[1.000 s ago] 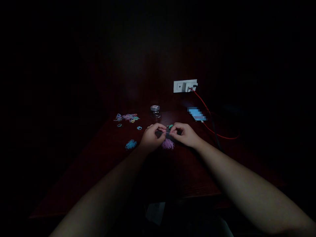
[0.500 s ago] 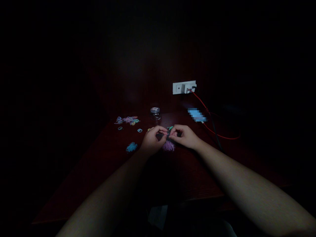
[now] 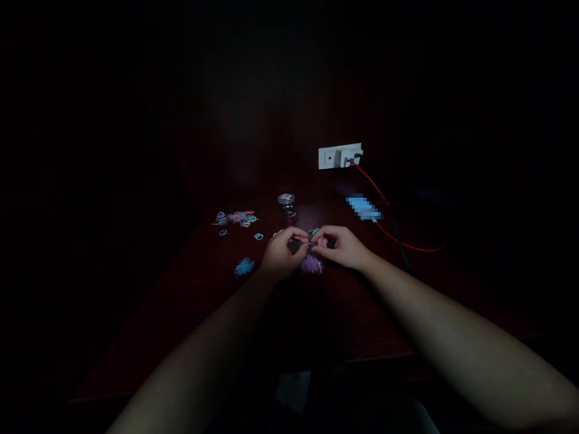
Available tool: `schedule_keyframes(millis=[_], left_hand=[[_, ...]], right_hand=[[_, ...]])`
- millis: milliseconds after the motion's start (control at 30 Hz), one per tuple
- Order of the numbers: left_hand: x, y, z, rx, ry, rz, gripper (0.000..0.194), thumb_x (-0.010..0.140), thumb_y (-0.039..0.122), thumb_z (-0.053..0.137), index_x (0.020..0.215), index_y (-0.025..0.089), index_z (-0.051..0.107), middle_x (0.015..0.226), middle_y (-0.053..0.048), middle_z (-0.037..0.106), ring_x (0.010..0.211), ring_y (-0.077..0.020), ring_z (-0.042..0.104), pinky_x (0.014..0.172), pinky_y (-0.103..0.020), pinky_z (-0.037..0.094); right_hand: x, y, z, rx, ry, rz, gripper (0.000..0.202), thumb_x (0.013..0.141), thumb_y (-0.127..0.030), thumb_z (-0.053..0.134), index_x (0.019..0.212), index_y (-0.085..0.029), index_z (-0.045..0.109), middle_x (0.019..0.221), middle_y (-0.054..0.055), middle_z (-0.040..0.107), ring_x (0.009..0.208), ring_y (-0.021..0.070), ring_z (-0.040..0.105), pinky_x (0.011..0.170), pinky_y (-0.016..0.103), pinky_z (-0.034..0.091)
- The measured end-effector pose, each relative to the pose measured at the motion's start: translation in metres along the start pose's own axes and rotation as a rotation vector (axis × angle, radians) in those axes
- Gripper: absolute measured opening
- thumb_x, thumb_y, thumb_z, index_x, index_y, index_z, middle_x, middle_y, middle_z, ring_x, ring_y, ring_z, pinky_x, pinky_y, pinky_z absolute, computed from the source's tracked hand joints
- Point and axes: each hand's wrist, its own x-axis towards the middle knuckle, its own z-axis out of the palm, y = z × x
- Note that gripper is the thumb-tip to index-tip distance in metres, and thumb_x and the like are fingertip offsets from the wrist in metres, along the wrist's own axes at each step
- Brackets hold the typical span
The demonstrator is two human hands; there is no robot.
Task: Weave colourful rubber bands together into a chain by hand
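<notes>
My left hand (image 3: 284, 253) and my right hand (image 3: 340, 246) face each other over the table, fingertips almost meeting. Both pinch a thin, pale strand (image 3: 311, 243) that looks like a small elastic band; its detail is too dark to tell. Just below the fingertips lies a heap of purple elastic bands (image 3: 312, 264). Green bands (image 3: 313, 231) show behind the fingers, partly hidden. A blue heap of bands (image 3: 244, 266) lies left of my left hand, and a single light-blue band (image 3: 258, 236) is farther back.
A mixed pile of coloured bands (image 3: 237, 218) lies at the back left. Behind my hands stands a clear lidded jar (image 3: 286, 205). A blurred phone (image 3: 363, 207) lies right, its red cable (image 3: 418, 248) running to the wall socket (image 3: 330, 157). The dark red table (image 3: 190, 313) has its front edge near me.
The whole view has shifted slightly, so table things appear a little right and higher. Both hands stay pinched together, with a slightly changed finger position and the pale strand showing between them.
</notes>
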Motion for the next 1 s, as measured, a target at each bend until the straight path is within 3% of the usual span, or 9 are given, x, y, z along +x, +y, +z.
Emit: schedule_keyframes(millis=[1000], left_hand=[[0.0006,-0.0008,-0.0015,0.05,0.054,0.002,0.019,0.076,0.019,0.063,0.095,0.02,0.062,0.087,-0.003,0.067,0.082,-0.0168,0.063,0.079,-0.032,0.051]], right_hand=[[-0.0012,-0.0042,0.0,-0.052,0.008,-0.013,0.012,0.075,-0.026,0.064,0.076,-0.014,0.064,0.063,0.0,0.056,0.058,0.0102,0.048,0.055,0.023,0.04]])
